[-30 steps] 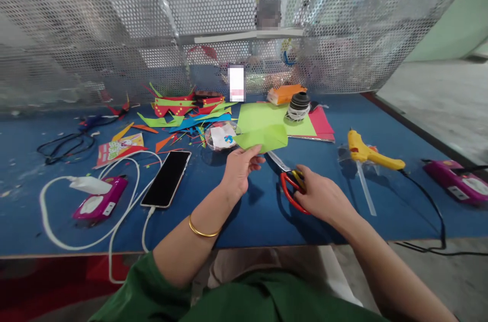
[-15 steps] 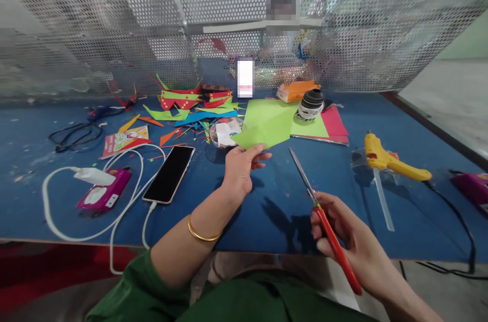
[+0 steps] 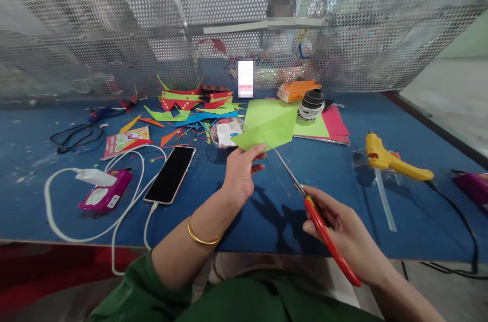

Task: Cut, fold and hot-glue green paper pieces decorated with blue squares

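Observation:
My left hand (image 3: 244,172) pinches a lime-green piece of paper (image 3: 267,135) by its near edge, holding it above the table. My right hand (image 3: 339,223) is closed around the red handles of a pair of scissors (image 3: 324,230). Their blades look shut and point up and left, with the tips just short of the paper's lower edge. Behind the held piece lies a larger lime-green sheet (image 3: 263,108) on a stack with a pink sheet (image 3: 337,121). A dark ribbed object wrapped in white string (image 3: 311,104) stands on the stack.
To the right lies a yellow glue gun (image 3: 396,162) with its cord. A charging phone (image 3: 170,174), white cable and purple power strip (image 3: 107,190) occupy the left. Paper scraps (image 3: 206,118) and red-green paper masks (image 3: 181,99) lie behind. A perforated metal screen (image 3: 236,2) closes the back.
My right hand has moved left with the scissors, bringing their tips closer to the green paper. My left hand and the paper have hardly moved.

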Motion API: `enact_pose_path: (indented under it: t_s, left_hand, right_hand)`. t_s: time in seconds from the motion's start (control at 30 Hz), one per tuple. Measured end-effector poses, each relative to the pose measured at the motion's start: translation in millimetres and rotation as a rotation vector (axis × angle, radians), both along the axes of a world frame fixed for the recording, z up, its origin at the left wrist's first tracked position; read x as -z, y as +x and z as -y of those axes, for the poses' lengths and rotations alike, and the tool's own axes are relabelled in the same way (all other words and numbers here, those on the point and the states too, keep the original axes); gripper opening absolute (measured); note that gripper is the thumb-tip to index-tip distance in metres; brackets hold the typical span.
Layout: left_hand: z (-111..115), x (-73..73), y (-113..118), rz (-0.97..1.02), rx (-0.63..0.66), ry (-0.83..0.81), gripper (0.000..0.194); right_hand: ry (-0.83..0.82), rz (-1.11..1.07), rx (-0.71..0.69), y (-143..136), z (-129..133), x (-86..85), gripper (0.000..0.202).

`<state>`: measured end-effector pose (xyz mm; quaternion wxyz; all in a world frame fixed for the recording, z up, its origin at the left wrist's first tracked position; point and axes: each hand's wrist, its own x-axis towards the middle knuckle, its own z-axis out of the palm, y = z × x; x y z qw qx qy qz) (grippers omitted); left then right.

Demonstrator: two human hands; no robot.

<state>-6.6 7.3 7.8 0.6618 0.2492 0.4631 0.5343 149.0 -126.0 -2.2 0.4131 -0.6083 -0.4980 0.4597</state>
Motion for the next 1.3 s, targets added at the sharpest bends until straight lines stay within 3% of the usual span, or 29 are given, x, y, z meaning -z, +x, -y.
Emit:
enact_pose_path:
  t_s: [0.4, 1.3]
  left_hand:
    - [6, 0.7, 5, 0.019, 0.031, 0.029, 0.023]
    - [11, 3.7, 9, 0.051, 0.024, 0.021, 0.019]
  right_hand:
    - [-0.068, -0.195, 0.017, -12, -14, -2.1, 0.066]
    - [-0.068, -0.235, 0.012, -19, -18, 7.0, 0.07]
